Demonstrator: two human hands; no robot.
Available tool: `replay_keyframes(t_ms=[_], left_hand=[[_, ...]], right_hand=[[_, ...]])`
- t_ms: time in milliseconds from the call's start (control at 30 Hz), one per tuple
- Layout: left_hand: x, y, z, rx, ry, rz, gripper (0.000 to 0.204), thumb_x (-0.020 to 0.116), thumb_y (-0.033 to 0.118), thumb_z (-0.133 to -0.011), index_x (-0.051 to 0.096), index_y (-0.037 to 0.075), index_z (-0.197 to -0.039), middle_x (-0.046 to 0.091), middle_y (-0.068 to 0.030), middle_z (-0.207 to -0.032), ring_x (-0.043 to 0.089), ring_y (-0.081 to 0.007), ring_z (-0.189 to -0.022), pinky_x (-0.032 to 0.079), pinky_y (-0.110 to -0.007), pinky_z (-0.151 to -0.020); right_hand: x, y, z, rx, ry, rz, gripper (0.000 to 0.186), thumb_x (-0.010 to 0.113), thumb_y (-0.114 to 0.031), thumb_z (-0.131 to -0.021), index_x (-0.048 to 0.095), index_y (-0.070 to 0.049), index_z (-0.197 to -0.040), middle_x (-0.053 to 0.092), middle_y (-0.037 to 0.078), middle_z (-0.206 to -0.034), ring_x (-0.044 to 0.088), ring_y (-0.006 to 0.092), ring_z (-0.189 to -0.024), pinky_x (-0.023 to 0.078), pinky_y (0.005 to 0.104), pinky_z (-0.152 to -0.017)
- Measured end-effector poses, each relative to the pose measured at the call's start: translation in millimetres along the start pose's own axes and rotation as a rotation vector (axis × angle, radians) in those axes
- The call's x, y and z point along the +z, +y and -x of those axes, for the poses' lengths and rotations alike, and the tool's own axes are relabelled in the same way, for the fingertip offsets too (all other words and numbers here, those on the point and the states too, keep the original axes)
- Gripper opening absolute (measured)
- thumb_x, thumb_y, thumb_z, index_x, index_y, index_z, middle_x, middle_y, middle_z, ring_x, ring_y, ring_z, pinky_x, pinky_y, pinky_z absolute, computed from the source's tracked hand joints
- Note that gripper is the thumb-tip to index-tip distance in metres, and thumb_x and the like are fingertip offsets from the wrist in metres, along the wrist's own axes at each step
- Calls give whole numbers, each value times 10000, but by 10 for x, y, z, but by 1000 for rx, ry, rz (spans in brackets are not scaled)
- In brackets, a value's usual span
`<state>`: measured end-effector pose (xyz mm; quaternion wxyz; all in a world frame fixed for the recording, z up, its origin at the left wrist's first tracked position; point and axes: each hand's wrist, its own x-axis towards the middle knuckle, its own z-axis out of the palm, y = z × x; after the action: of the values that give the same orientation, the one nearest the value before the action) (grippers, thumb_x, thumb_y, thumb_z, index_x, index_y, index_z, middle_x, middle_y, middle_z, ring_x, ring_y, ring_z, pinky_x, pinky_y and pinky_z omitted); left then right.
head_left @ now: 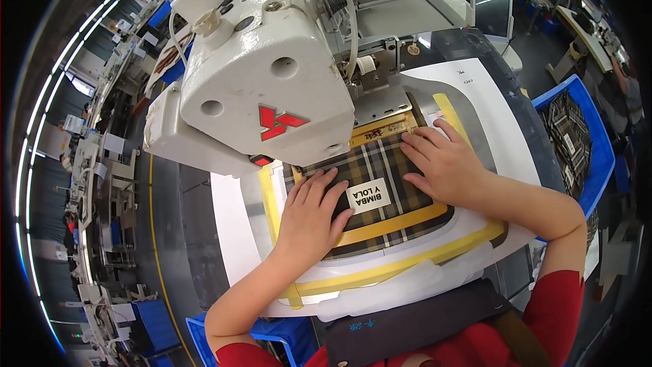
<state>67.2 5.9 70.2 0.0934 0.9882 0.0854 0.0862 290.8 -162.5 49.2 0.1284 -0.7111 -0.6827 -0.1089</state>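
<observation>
A plaid fabric piece (377,163) in dark brown, ochre and white, with a white label (368,196), lies in a template with yellow strips (401,221). My left hand (312,214) rests on the fabric left of the label, fingers slightly spread. My right hand (435,163) lies on its upper right, fingers apart, beside the upper yellow strip. A large white industrial sewing machine (265,68) with a red emblem stands over the far edge of the template. The area beneath the machine head is hidden.
A white board (513,149) lies around the template on a dark table (492,44). A blue bin (598,170) of plaid pieces is at right, another (299,346) below at left. A screen (491,7) stands behind. Rows of workstations line the left; a person (628,95) is at far right.
</observation>
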Motion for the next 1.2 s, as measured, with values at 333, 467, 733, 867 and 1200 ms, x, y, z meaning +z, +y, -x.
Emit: replay_keyframes(t_ms=[333, 467, 733, 867, 1200], left_hand=[[311, 199, -346, 50, 28, 25, 476, 673, 279, -844, 541, 77, -1254, 490, -139, -1351, 469, -345, -1245, 376, -467, -1031], [384, 241, -437, 59, 36, 24, 484, 675, 281, -842, 535, 77, -1258, 485, -138, -1353, 468, -341, -1248, 383, -461, -1027], [517, 301, -507, 23, 15, -7, 480, 664, 265, -850, 526, 72, -1267, 475, -143, -1361, 461, -337, -1256, 385, -450, -1029], [559, 340, -550, 17, 15, -20, 477, 657, 267, -855, 524, 72, -1270, 473, -145, -1363, 457, -335, -1261, 383, -449, -1031], [634, 342, -615, -27, -12, -37, 497, 631, 308, -872, 506, 74, -1292, 466, -151, -1371, 425, -331, -1288, 351, -441, -1064]], right_hand=[[154, 89, -3, -101, -19, 94, 502, 658, -379, -819, 620, 16, -1127, 606, 132, -1217, 532, 270, -1133, 352, 449, -1044], [227, 126, 0, -113, -15, 71, 506, 660, -387, -816, 619, 18, -1117, 607, 133, -1211, 536, 269, -1116, 356, 439, -1038], [337, 172, -1, -153, -3, 22, 500, 661, -384, -818, 617, 19, -1111, 599, 135, -1220, 531, 263, -1112, 363, 430, -1016], [362, 196, 27, -175, 0, -7, 482, 651, -377, -830, 618, 14, -1111, 592, 131, -1234, 521, 257, -1130, 360, 423, -1012], [419, 233, 111, -212, -10, -33, 441, 615, -364, -875, 610, -21, -1151, 551, 124, -1302, 479, 260, -1211, 345, 425, -1031]])
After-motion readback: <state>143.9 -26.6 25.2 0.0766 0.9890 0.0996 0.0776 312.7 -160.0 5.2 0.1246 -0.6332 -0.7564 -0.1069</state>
